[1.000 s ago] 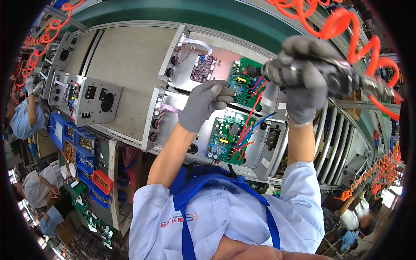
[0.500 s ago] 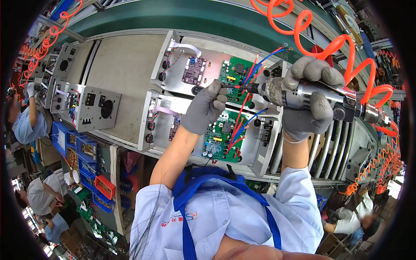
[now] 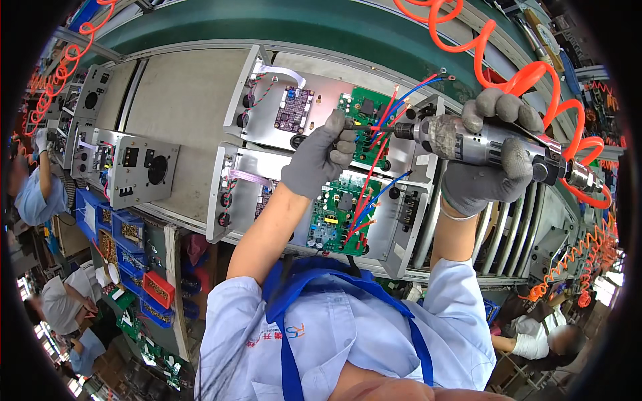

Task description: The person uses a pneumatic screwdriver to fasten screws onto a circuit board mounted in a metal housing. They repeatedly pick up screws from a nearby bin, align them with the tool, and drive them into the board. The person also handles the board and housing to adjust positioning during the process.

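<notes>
My right hand (image 3: 491,167), in a grey glove, is wrapped round a silver air screwdriver (image 3: 468,142) held level, its bit pointing left. In a grey glove too, my left hand (image 3: 321,154) is pinched at the tip of the driver bit (image 3: 374,127); whether a screw is between the fingers is hidden. Both hands are above two open metal chassis lying side by side. The far chassis (image 3: 267,128) carries a purple circuit board (image 3: 294,109) and a green circuit board (image 3: 368,105) with red and blue wires. Another green circuit board (image 3: 334,210) sits in the near chassis (image 3: 386,242).
An orange coiled air hose (image 3: 481,57) runs from overhead to the driver's rear. Metal rollers (image 3: 498,224) lie right of the chassis. Left are another metal chassis (image 3: 140,170), blue parts bins (image 3: 130,230) and a red bin (image 3: 159,289). Other people sit at both sides.
The driver and both hands have shifted slightly right relative to the chassis. My left fingers stay at the bit's tip, and my right hand keeps its hold on the driver.
</notes>
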`<state>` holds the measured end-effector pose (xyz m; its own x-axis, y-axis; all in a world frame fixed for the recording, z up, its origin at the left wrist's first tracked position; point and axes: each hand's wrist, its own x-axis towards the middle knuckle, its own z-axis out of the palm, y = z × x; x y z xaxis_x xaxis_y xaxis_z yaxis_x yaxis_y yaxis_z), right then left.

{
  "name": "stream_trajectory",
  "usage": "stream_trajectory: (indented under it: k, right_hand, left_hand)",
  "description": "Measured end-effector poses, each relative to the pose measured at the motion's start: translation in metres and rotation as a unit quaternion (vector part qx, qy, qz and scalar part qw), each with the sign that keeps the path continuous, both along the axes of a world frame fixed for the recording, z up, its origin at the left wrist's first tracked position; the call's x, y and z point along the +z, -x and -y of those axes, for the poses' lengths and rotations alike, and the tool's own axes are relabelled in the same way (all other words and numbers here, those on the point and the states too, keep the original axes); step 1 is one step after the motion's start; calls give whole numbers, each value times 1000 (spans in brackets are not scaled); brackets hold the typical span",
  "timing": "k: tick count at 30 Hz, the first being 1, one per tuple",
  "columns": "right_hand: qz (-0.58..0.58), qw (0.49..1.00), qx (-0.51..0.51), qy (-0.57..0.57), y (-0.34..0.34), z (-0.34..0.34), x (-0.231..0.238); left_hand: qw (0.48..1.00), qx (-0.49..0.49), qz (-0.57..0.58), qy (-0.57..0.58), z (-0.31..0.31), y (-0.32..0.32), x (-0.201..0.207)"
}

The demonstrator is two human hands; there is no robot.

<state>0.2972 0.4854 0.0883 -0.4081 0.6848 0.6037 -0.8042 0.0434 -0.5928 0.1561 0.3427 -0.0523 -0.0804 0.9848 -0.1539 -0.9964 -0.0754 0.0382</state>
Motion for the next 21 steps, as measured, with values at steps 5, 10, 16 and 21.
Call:
stream_trajectory:
  k: [5, 10, 16, 21]
  right_hand:
    - [-1, 1000, -5, -12, 3, 0, 1]
    - [16, 998, -27, -61, 14, 0, 0]
    - [80, 990, -111, -37, 25, -3, -11]
    - [43, 998, -44, -35, 14, 1, -9]
  left_hand:
    - [996, 20, 2, 87, -8, 0, 5]
    - [1000, 3, 1, 26, -20, 1, -10]
    - [995, 40, -4, 89, -20, -8, -8]
    - [993, 41, -41, 106, -15, 0, -9]
